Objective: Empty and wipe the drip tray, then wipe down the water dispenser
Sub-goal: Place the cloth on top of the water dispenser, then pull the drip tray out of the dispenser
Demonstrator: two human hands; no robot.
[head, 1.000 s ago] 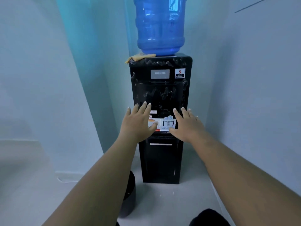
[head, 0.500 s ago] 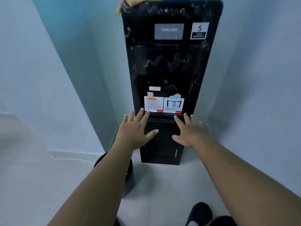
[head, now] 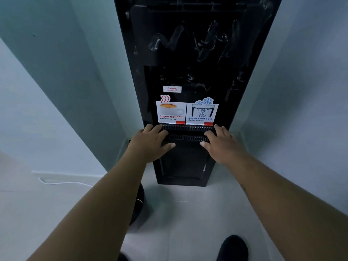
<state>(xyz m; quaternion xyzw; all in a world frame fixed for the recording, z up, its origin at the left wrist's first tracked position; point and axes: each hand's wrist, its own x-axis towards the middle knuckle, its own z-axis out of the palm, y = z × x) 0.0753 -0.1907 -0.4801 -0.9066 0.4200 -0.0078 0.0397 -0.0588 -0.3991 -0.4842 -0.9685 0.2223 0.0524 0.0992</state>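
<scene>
The black water dispenser (head: 188, 53) stands in a corner, its front smeared with pale streaks. Hot and cool stickers (head: 186, 113) sit just above the slotted black drip tray (head: 188, 133). My left hand (head: 150, 145) holds the tray's left end, fingers laid over the grille and thumb along its front edge. My right hand (head: 223, 146) holds the right end the same way. The bottle and the top of the dispenser are out of view.
Pale walls close in on both sides of the dispenser. A dark round bin (head: 140, 204) stands on the floor at its left foot, partly behind my left arm. A white cable (head: 62, 183) runs along the left skirting. My dark shoe (head: 233, 247) shows at the bottom.
The view has closed in and tilted down, so the bottle and yellow cloth have left the frame. Both hands went from hovering spread before the dispenser to holding the drip tray's two ends.
</scene>
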